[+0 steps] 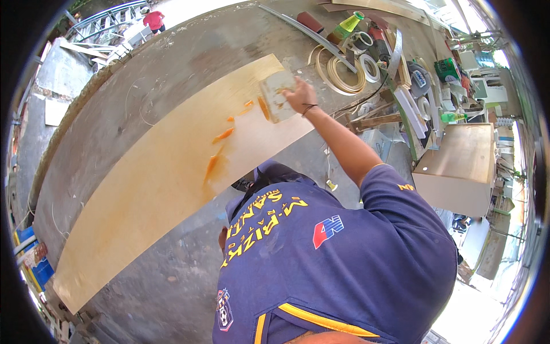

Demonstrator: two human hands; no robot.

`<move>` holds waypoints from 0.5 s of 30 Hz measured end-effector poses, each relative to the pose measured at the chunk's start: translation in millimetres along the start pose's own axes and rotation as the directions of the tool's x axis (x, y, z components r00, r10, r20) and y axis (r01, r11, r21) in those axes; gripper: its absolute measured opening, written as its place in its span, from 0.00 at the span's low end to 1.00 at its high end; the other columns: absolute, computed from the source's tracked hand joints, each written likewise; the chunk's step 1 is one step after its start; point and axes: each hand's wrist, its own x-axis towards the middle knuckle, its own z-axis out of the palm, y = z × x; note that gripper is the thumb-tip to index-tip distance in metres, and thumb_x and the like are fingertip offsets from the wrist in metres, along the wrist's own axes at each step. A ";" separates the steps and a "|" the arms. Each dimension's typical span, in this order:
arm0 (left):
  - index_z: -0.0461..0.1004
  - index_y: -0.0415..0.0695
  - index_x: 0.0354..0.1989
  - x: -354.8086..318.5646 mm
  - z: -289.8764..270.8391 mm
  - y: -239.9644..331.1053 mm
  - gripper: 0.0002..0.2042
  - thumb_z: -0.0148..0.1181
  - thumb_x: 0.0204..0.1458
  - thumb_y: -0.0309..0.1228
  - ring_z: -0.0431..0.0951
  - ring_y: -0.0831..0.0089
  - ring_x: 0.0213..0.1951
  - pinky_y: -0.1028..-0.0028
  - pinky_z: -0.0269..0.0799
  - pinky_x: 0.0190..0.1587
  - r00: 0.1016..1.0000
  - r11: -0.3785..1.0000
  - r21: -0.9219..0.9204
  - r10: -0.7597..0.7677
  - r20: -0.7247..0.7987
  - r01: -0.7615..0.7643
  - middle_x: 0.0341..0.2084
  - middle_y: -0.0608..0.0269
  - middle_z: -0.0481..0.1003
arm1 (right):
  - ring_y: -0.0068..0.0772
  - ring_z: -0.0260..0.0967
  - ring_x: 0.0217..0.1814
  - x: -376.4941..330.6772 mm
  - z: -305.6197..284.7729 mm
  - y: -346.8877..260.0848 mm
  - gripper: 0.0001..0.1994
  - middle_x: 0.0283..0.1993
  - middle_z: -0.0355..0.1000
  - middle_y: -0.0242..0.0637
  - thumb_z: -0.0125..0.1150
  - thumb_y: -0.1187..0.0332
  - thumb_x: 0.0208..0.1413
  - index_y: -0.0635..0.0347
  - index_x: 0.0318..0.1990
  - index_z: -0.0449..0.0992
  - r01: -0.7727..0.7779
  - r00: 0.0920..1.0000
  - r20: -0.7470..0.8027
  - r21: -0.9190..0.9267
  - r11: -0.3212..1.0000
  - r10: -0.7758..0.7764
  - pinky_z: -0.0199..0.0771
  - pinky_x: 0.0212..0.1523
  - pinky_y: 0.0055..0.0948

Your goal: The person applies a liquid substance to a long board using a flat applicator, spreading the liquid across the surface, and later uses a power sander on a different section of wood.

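At the far end of the long pale board point(166, 172), I am gripping a flat spreader block point(277, 96) in my right hand point(299, 94), dragging orange glue point(220, 136); even, overlapping strokes should be covering better. My left hand is hidden.

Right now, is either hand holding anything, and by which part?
One hand grips a pale flat spreader block by its right edge, pressed on the long plywood panel among orange glue streaks. The other hand is out of view.
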 end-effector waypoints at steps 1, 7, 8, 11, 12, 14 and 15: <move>0.74 0.36 0.32 -2.2 -3.7 -2.9 0.28 0.40 0.54 0.52 0.77 0.64 0.33 0.69 0.68 0.36 1.000 1.000 0.015 -0.004 0.010 0.004 0.28 0.56 0.78 | 0.53 0.69 0.42 3.6 -5.2 19.7 0.22 0.36 0.71 0.55 0.62 0.62 0.37 0.64 0.41 0.71 -0.039 0.998 -0.044 -0.078 0.996 0.036 0.68 0.44 0.42; 0.74 0.36 0.31 -18.2 -7.9 -31.9 0.28 0.40 0.55 0.52 0.77 0.64 0.32 0.69 0.68 0.36 1.000 0.999 0.041 -0.028 0.012 0.028 0.28 0.56 0.78 | 0.51 0.70 0.42 1.2 -38.6 71.3 0.22 0.37 0.72 0.53 0.62 0.61 0.37 0.65 0.40 0.72 -0.117 0.986 -0.131 -0.110 0.987 0.102 0.68 0.44 0.38; 0.74 0.36 0.31 -18.8 -5.7 -34.9 0.28 0.40 0.55 0.52 0.77 0.64 0.32 0.69 0.68 0.36 1.000 0.999 0.042 -0.029 0.009 0.028 0.28 0.56 0.78 | 0.52 0.70 0.42 -0.6 -43.1 68.4 0.21 0.37 0.72 0.54 0.62 0.62 0.37 0.65 0.40 0.71 -0.134 0.984 -0.135 -0.124 0.983 0.117 0.68 0.44 0.38; 0.74 0.36 0.31 -9.0 6.0 -28.8 0.28 0.39 0.55 0.52 0.77 0.64 0.32 0.69 0.68 0.36 1.000 0.999 0.036 0.000 0.020 -0.001 0.28 0.56 0.78 | 0.54 0.69 0.42 4.0 -58.5 68.9 0.19 0.36 0.72 0.55 0.60 0.62 0.38 0.65 0.38 0.71 -0.158 0.977 -0.169 -0.191 0.969 0.127 0.68 0.44 0.41; 0.74 0.36 0.31 -6.7 7.7 -26.8 0.28 0.39 0.55 0.52 0.77 0.64 0.32 0.68 0.68 0.36 1.000 0.999 0.035 0.005 0.020 -0.005 0.28 0.56 0.78 | 0.55 0.69 0.42 6.5 -62.0 69.2 0.18 0.35 0.72 0.55 0.60 0.63 0.38 0.66 0.37 0.70 -0.162 0.975 -0.183 -0.217 0.963 0.123 0.68 0.44 0.43; 0.74 0.36 0.31 -2.5 12.4 -21.6 0.28 0.39 0.55 0.52 0.77 0.64 0.32 0.68 0.68 0.36 0.999 0.999 0.030 0.020 0.035 -0.021 0.28 0.56 0.78 | 0.55 0.69 0.43 3.9 -67.1 52.3 0.19 0.37 0.71 0.56 0.60 0.62 0.39 0.66 0.37 0.71 -0.166 0.980 -0.119 -0.060 0.984 0.158 0.67 0.45 0.42; 0.74 0.36 0.31 1.0 13.5 -18.4 0.28 0.39 0.55 0.52 0.77 0.64 0.32 0.68 0.68 0.36 0.999 0.999 0.032 0.027 0.036 -0.028 0.28 0.56 0.78 | 0.55 0.69 0.43 6.7 -59.7 49.4 0.19 0.37 0.71 0.56 0.60 0.61 0.39 0.66 0.37 0.71 -0.156 0.984 -0.079 0.074 0.985 0.162 0.67 0.45 0.41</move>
